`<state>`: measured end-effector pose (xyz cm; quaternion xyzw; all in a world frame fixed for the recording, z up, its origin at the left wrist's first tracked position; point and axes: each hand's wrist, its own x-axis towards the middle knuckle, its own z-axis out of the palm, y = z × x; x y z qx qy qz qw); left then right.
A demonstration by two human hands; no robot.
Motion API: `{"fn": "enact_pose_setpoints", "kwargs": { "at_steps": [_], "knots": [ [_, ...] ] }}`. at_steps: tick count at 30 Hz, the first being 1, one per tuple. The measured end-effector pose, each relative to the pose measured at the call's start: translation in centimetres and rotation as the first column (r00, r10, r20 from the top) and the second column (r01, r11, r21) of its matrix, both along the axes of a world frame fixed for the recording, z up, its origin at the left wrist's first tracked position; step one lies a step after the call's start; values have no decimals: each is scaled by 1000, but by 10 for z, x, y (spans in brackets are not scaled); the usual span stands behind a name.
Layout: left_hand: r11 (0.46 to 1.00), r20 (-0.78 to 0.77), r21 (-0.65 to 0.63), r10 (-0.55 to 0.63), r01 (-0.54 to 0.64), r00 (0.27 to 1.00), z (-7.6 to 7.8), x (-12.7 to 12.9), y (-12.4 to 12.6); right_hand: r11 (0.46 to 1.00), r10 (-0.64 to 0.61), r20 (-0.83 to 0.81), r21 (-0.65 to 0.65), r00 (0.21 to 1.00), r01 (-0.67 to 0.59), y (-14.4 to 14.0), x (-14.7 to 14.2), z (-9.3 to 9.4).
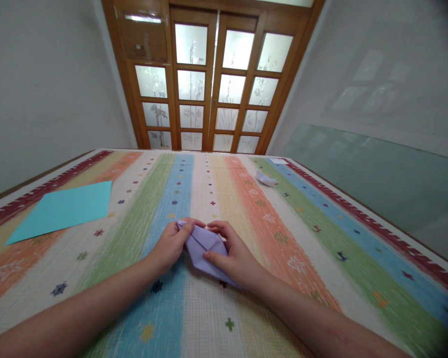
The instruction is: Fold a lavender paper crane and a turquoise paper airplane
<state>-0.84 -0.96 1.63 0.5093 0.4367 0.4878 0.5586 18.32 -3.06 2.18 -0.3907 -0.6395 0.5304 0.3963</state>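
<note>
Between left hand (171, 243) and right hand (233, 253), lavender folded paper (203, 246), mid-table.

Striped table before a wooden door

The table (321, 233) wears a cloth of coloured stripes. Behind it a wooden door (212, 79) with frosted panes glows with daylight, between plain pale walls (41, 84).
</note>
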Motion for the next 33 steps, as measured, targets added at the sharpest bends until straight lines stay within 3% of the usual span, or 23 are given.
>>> {"fn": "enact_pose_setpoints", "kwargs": {
  "at_steps": [4, 7, 9, 15, 19, 23, 33],
  "knots": [
    [999, 2, 41, 7, -7, 1000, 0, 0, -1, 967, 76, -102, -235, 992, -98, 0, -1, 2],
    [998, -32, 64, 14, -12, 999, 1, 0, -1, 861, 172, -204, -444, 964, -248, 1, 1, 2],
    [996, -69, 92, -3, 9, 998, 2, 0, -2, 812, 205, -236, -501, 950, -299, 3, 2, 0],
    [988, -161, 141, -45, 68, 986, 5, -1, -3, 840, 163, -223, -480, 961, -254, 7, 3, -8],
    [991, -99, 80, -102, 110, 990, 8, -7, -2, 807, 182, -247, -516, 952, -288, 7, 5, -4],
    [975, -77, 123, -176, 185, 981, 15, -11, -1, 785, 208, -303, -516, 930, -343, 8, 9, 1],
    [974, -108, 192, -99, 118, 989, 20, -13, -2, 819, 216, -219, -490, 951, -299, 11, 14, -1]
  ]
}}
